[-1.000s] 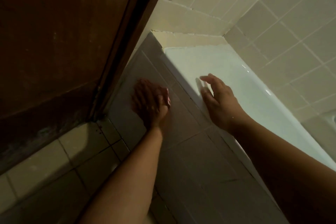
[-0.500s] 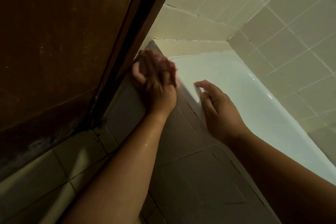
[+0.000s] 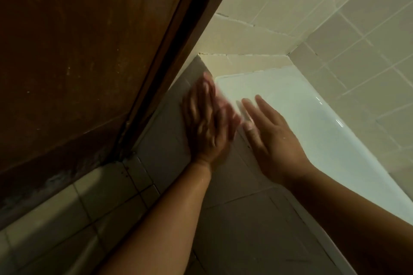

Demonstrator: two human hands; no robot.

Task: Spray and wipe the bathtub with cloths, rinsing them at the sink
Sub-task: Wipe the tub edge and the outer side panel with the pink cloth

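Left hand [image 3: 207, 123] uncurled, fingers [image 3: 200, 96] flat, blurred at bathtub [image 3: 290, 105] edge, cloth [image 3: 220, 97] indistinct, right hand [image 3: 274, 140] fingers straight.

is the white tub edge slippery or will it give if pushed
Probably slick: the tub is glossy, with bright glints. It looks rigid and built in against the tiled wall, so it likely won't give under the right hand.

The wooden door [image 3: 78, 62] hems the left side, while the bathtub [image 3: 290, 105] rim lies open up to the tiled wall [image 3: 368, 62].

Home bathroom: white bathtub [image 3: 290, 105], tiled walls [image 3: 368, 56].
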